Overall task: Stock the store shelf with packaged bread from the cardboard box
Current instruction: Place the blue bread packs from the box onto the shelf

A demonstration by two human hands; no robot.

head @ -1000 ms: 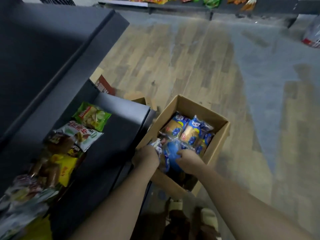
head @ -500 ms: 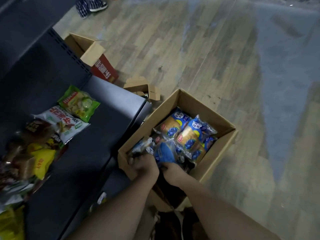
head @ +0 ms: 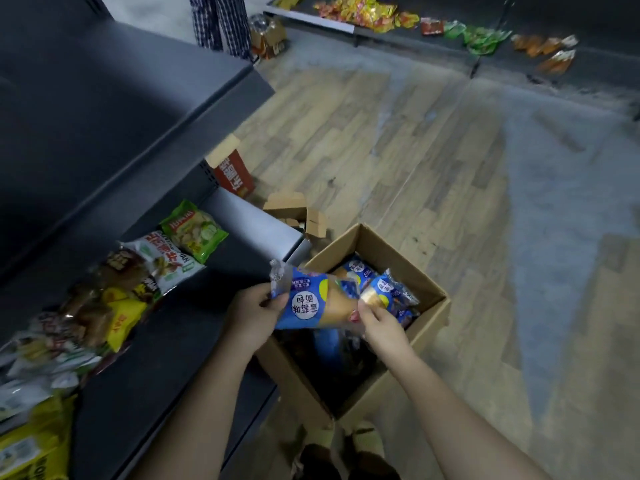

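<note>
Our left hand point(head: 254, 318) and right hand point(head: 380, 323) grip one bread packet point(head: 317, 303) over the cardboard box point(head: 431, 294); two packets point(head: 389, 296) show inside.

I can't see the left hand's point(head: 252, 318) fingertips: the bread pack point(head: 313, 303) covers them, only the thumb shows. Pack print is blurred, chars not legible to me. Cardboard box point(head: 434, 317): the near wall and bottom sit behind both forearms and the pack, and I can't tell what's in the dark at its 6 o'clock end. The other packs point(head: 391, 292) inside are half hidden by the right hand point(head: 379, 323), count unclear. Snack packs point(head: 86, 317) on the shelf point(head: 180, 348) at 9 o'clock smear into blur, the lowest cut by the left edge. At 12 o'clock, checked trouser legs point(head: 221, 22) are cut by the top edge. Far snacks point(head: 363, 10) at 1 o'clock are too small to ID. Feet point(head: 367, 441) at 6 o'clock are cut by the btm edge.
</note>
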